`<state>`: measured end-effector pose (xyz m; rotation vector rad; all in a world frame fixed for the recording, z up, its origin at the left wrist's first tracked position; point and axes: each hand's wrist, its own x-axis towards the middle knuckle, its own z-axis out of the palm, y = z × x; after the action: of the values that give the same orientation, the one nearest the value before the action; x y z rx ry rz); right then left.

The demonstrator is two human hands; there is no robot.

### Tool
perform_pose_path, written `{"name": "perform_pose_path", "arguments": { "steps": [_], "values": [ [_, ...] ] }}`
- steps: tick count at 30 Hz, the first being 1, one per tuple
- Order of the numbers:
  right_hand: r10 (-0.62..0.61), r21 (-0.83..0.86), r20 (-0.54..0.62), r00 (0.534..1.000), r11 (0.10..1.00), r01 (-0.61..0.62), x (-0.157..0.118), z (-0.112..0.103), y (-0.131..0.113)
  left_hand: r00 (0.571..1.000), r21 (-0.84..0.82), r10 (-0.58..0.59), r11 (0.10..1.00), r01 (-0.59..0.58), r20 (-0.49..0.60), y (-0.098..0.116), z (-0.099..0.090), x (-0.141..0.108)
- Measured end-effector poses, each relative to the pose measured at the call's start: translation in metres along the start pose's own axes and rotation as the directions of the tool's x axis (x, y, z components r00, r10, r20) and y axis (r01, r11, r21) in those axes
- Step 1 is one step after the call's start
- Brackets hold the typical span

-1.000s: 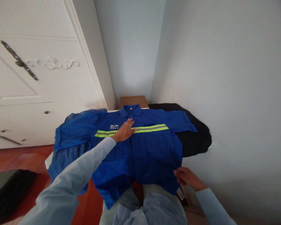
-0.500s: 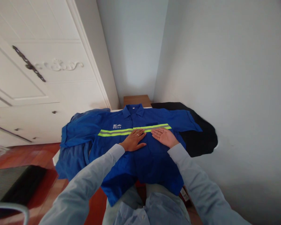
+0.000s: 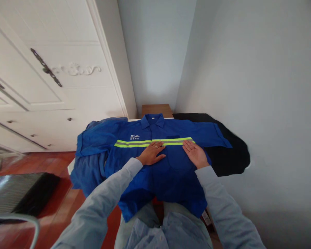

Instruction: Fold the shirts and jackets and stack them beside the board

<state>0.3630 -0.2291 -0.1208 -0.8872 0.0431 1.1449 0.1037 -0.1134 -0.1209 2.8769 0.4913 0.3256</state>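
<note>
Lying spread, the blue shirt (image 3: 155,180) (collared, lime-banded) meets the left hand (image 3: 152,154) and right hand (image 3: 197,155), each grip unclenched.

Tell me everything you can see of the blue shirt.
The blue shirt lies front up, sleeves spread, lower edge near the person's lap. It looks like woven cloth, lightly creased, with a collar, white logo and yellow-and-grey stripe. The left hand rests on it; the right hand is at the stripe's right end.

Past the table's far edge I see a wooden box (image 3: 157,110), pale walls (image 3: 243,69), a white cabinet (image 3: 93,93) and red floor (image 3: 67,204).
</note>
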Motion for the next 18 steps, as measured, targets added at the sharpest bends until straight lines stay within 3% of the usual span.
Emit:
{"name": "perform_pose_path", "arguments": {
  "steps": [3,7,13,18],
  "values": [
    [-0.025,-0.021,-0.012,1.0,0.999,0.025,-0.001,-0.001,0.003,0.993,-0.008,-0.114,0.993,0.114,-0.037,0.002,-0.002,-0.011],
    [-0.038,-0.036,0.01,0.999,0.999,0.039,0.005,-0.007,0.004,0.965,0.05,-0.25,0.966,0.254,-0.077,0.0,-0.008,-0.048],
    [-0.059,-0.067,0.021,0.998,0.996,0.06,0.01,-0.014,0.006,0.888,0.163,-0.445,0.873,0.459,-0.12,-0.013,-0.018,-0.12],
    [-0.064,-0.075,0.038,0.997,0.995,0.067,0.013,-0.017,0.007,0.835,0.23,-0.517,0.803,0.55,-0.189,-0.015,-0.017,-0.147]
  ]
}}
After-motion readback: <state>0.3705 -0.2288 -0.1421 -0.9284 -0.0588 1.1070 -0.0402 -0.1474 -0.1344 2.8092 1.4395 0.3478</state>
